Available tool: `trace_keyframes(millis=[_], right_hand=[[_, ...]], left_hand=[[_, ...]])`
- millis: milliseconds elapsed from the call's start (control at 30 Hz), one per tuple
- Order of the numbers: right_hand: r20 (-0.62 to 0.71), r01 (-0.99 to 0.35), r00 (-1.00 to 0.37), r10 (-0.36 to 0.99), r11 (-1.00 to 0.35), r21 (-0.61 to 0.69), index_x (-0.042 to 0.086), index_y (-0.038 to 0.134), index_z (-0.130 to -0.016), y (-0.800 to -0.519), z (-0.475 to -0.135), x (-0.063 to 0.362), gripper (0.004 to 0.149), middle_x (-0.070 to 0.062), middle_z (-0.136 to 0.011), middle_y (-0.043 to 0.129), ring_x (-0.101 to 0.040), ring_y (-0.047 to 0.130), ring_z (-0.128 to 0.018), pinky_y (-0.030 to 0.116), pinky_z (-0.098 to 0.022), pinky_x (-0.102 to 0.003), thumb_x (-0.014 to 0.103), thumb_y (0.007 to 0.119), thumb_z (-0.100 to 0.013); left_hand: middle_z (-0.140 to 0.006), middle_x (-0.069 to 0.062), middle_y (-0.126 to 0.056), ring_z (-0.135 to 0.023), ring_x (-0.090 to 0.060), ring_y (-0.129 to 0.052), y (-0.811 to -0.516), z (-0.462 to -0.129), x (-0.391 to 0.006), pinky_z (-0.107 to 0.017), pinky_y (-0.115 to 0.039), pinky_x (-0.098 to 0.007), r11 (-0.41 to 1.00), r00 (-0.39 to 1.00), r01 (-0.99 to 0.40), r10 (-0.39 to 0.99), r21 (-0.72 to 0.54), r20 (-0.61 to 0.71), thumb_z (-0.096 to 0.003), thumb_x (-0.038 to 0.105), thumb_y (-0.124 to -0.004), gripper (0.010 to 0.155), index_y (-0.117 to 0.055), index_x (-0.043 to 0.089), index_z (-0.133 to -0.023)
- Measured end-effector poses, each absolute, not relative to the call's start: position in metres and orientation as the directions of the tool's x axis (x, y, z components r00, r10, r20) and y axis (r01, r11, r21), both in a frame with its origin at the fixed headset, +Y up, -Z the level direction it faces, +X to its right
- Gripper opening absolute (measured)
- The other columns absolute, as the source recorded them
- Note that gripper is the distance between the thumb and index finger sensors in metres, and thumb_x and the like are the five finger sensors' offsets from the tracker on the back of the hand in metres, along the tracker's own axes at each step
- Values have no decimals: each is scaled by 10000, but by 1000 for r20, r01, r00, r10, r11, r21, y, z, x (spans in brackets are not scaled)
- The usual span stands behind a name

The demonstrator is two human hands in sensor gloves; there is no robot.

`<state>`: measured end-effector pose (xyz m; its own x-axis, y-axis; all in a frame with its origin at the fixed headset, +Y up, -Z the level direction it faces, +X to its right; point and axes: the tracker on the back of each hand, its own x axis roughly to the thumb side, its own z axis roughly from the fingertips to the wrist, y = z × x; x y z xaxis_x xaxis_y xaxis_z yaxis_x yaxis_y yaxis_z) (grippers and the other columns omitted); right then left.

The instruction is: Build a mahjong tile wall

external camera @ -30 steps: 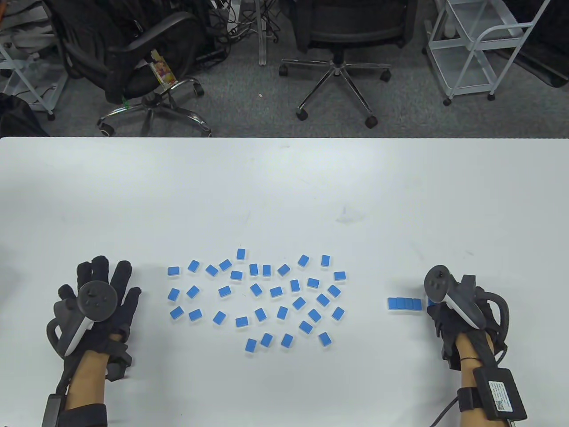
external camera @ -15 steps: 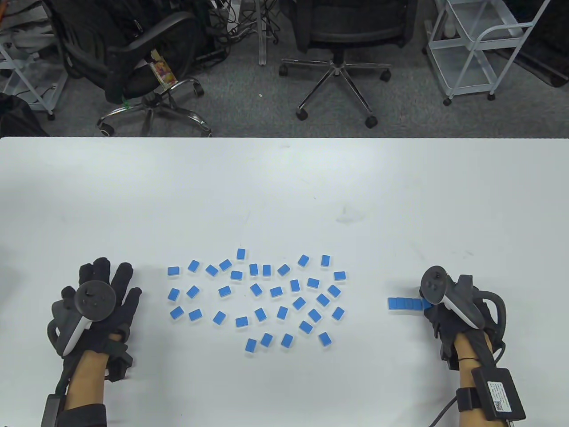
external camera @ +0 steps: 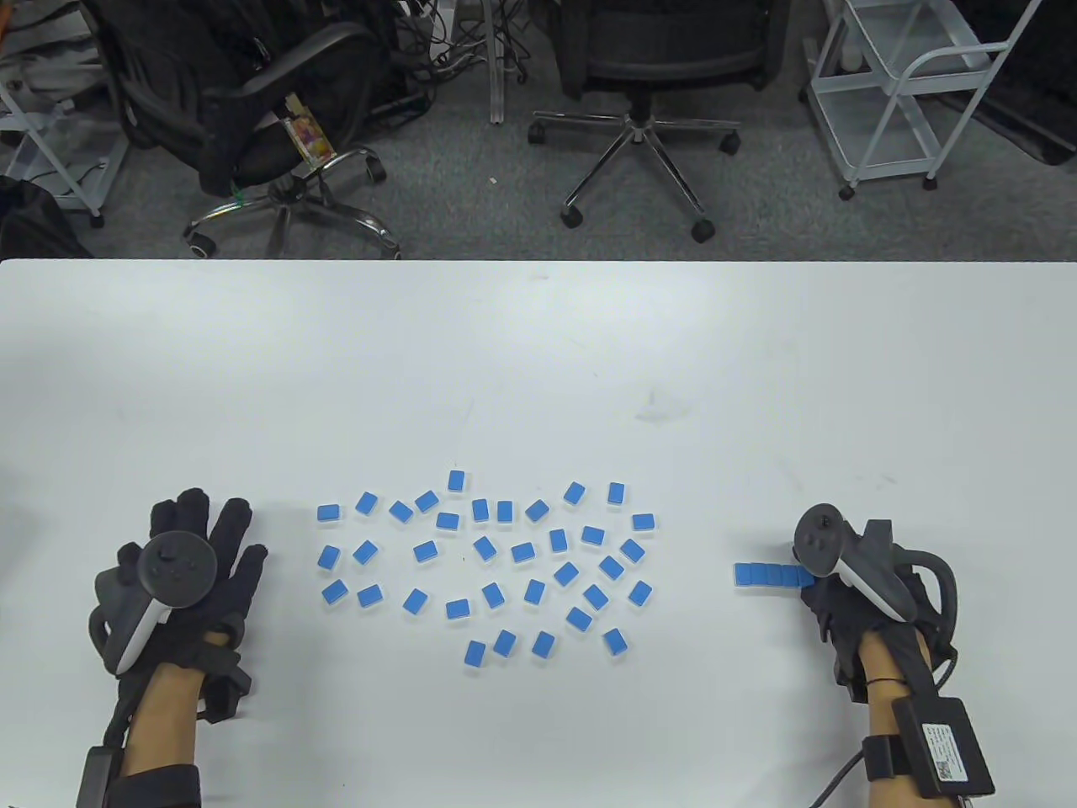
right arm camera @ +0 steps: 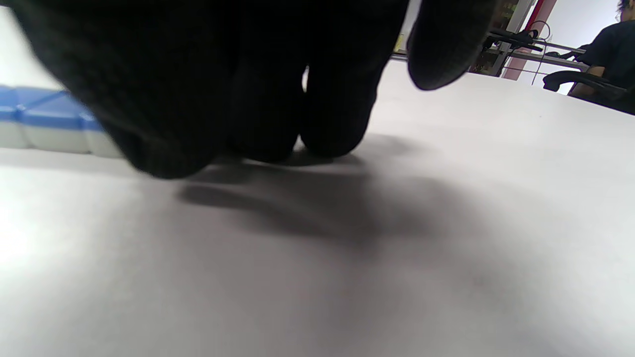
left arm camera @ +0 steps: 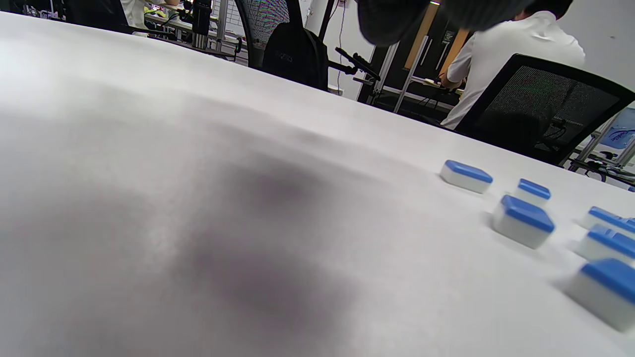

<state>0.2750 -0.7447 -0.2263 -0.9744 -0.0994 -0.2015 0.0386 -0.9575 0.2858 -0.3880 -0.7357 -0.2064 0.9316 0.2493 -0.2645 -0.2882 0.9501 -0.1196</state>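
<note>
Several blue-backed mahjong tiles point(external camera: 484, 547) lie scattered face down on the white table point(external camera: 538, 353); some show in the left wrist view point(left arm camera: 523, 220). A short row of tiles point(external camera: 767, 575) lies at the right, also in the right wrist view point(right arm camera: 44, 121). My right hand point(external camera: 829, 589) sits at the row's right end, its curled fingers point(right arm camera: 258, 99) down on the table and pressing the end tile against the row; the tracker hides that tile from above. My left hand point(external camera: 198, 547) rests flat, fingers spread and empty, left of the scattered tiles.
Two black office chairs point(external camera: 648, 76) and a white wire cart point(external camera: 900, 93) stand on the floor beyond the table's far edge. Bare table lies behind the tiles and between the scatter and the row.
My right hand has moved slightly left, closing the gap between the end tile and the row. My left hand has barely moved.
</note>
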Motion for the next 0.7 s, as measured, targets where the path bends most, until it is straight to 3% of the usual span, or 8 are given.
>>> trace_keyframes(millis=[133, 233, 400, 533, 633, 700], right_hand=[[-208, 59, -968, -138, -937, 344, 315, 713, -896, -742, -224, 275, 669, 40, -854, 893, -267, 864, -848, 574, -728, -627, 383, 943, -271], [-211, 100, -962, -170, -946, 309, 316, 685, -914, -735, -222, 274, 699, 14, -895, 863, -292, 831, -876, 549, -732, -638, 398, 938, -267], [-172, 102, -978, -116, -991, 90, 329, 686, -907, -713, -215, 252, 618, -18, -867, 883, -317, 835, -846, 530, -725, -640, 415, 859, -319], [58, 103, -993, -105, -994, -36, 298, 785, -841, -701, -202, 202, 541, 17, -733, 976, -277, 938, -722, 636, -683, -598, 419, 856, -319], [317, 41, -948, -26, -998, 40, 279, 827, -808, -709, -187, 148, 508, 15, -690, 1002, -274, 965, -680, 684, -649, -582, 408, 864, -317], [408, 58, -913, -19, -995, 82, 266, 817, -822, -717, -177, 119, 540, 7, -709, 994, -282, 956, -695, 682, -649, -584, 423, 872, -308]], left_hand=[[-1238, 148, -90, -1171, -181, -28, -735, -207, -388, -814, -61, -588, 949, 931, -290, 252, -119, -264, -503, 642, -527, 658, -375, 515, -1130], [-1238, 145, -91, -1170, -183, -31, -736, -207, -388, -814, -62, -589, 949, 931, -292, 253, -121, -264, -503, 642, -527, 658, -377, 515, -1130], [-1238, 146, -92, -1170, -182, -30, -736, -207, -388, -815, -63, -588, 946, 929, -301, 262, -120, -263, -503, 642, -527, 655, -377, 516, -1128], [-1239, 143, -94, -1170, -184, -33, -739, -208, -387, -814, -64, -588, 943, 929, -304, 262, -138, -261, -504, 641, -526, 653, -379, 516, -1128], [-1238, 143, -98, -1170, -184, -35, -739, -207, -387, -814, -66, -589, 943, 929, -305, 264, -133, -259, -503, 641, -528, 655, -382, 513, -1128], [-1238, 144, -99, -1170, -187, -34, -737, -206, -389, -814, -67, -589, 943, 928, -308, 268, -125, -259, -503, 640, -528, 654, -384, 512, -1128]])
